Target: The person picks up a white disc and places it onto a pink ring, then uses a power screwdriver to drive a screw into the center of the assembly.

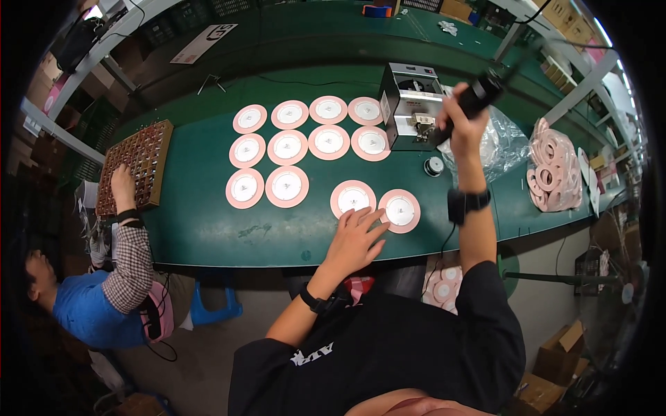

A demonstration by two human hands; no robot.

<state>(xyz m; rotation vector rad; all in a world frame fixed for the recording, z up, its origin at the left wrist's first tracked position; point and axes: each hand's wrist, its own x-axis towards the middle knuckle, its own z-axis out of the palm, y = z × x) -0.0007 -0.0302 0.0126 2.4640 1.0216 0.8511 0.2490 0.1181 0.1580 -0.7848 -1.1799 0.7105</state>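
My left hand (352, 241) lies with fingers spread over the near edges of two round discs with pink rims and white centres, the left disc (353, 196) and the right disc (402, 210). Raised at the right, my right hand (463, 125) is wrapped round a black electric screwdriver (480, 96), whose far end is blurred. Several more pink-rimmed discs (288, 148) lie in rows on the green table (201, 229). Beside my right hand stands a small black and silver screw feeder machine (408, 97), with a small round metal piece (433, 166) near it.
At the right lie clear plastic wrapping (506, 142) and a bag of pink rings (553, 170). To the left, a co-worker in blue (97, 312) reaches into a compartmented tray (139, 163). A blue stool (214, 305) stands below; a pedestal fan (617, 284) is at the right.
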